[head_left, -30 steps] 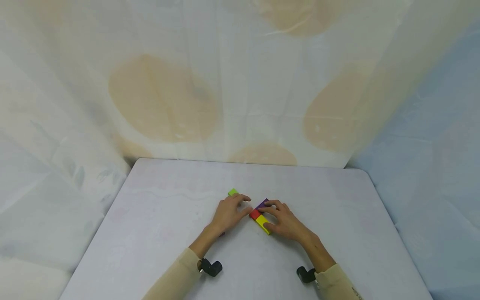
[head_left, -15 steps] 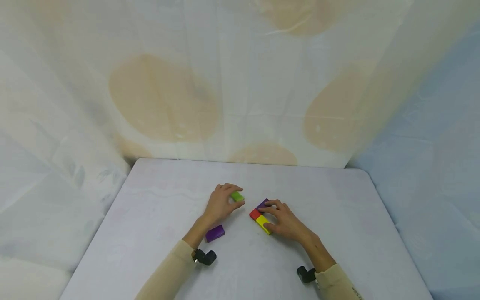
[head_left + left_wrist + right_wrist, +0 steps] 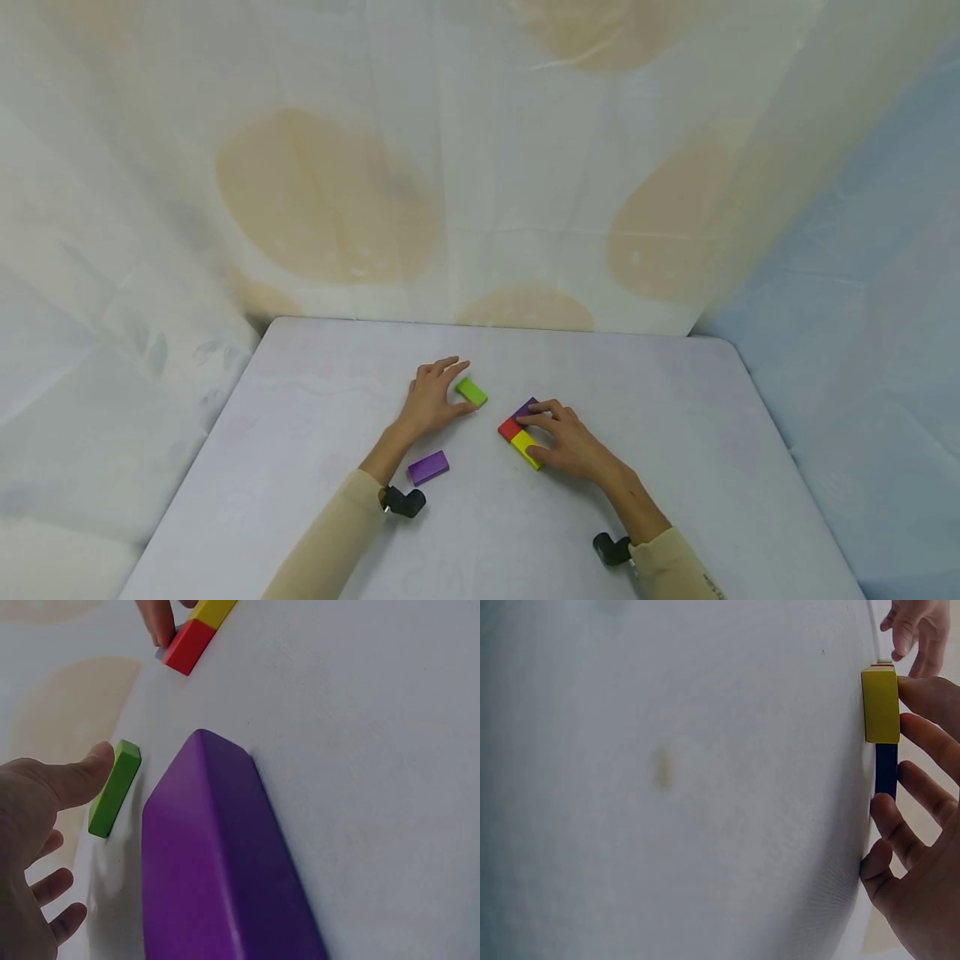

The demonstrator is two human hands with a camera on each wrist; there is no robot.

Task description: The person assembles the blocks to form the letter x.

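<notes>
My left hand (image 3: 433, 398) lies flat on the table with its fingers spread. Its thumb (image 3: 82, 776) touches the end of a green block (image 3: 471, 391) that lies flat. A purple block (image 3: 428, 467) sits beside my left wrist and fills the left wrist view (image 3: 217, 870). My right hand (image 3: 564, 437) holds a flat cluster of joined blocks: red (image 3: 510, 428), yellow (image 3: 527, 448) and dark purple (image 3: 525, 408). Thumb and fingers bracket the cluster. In the right wrist view the yellow block (image 3: 880, 703) and a dark blue one (image 3: 886, 770) lie against my fingers.
The white table (image 3: 300, 433) has rounded far corners and is walled in by a pale patterned curtain (image 3: 330, 200) at the back and on both sides. Bare tabletop stretches to the left, the right and the front of the blocks.
My left hand has drawn back left from the cluster, uncovering the purple block. It gripped the green block, then let go and spread its fingers. The right hand has stayed put.
</notes>
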